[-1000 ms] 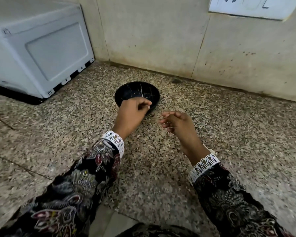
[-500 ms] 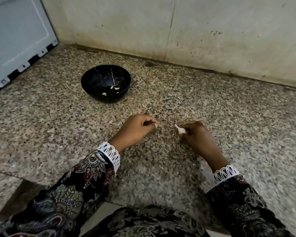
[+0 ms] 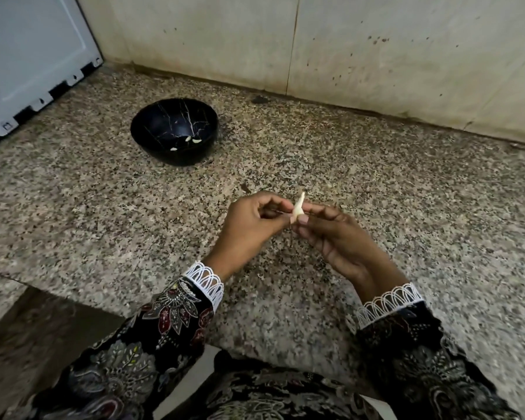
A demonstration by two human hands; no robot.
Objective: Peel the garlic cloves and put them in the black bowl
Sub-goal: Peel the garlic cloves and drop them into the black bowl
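Both hands are up over the speckled stone bench (image 3: 376,183), meeting in the middle around a single garlic clove (image 3: 298,208). The clove stands roughly upright, pointy tip up, with its skin on as far as one can tell. The right hand (image 3: 340,237) pinches it between thumb and fingertips near its lower end, fingers curled around. The left hand (image 3: 249,221) is curled too, its fingertips touching the clove from the other side, so both hands are grasping the same clove. Exactly which finger is doing what is hard to make out, it's all bunched up there.

The black bowl (image 3: 174,131) sits on the bench further back and to the left, well apart from the hands, near the wall (image 3: 376,56). It has thin pale crack-like lines inside, and a few small peeled cloves (image 3: 196,140) lie at the bottom.

A white appliance (image 3: 34,56) stands in the far left corner. The person wears dark floral sleeves (image 3: 152,338) with white lace cuffs.
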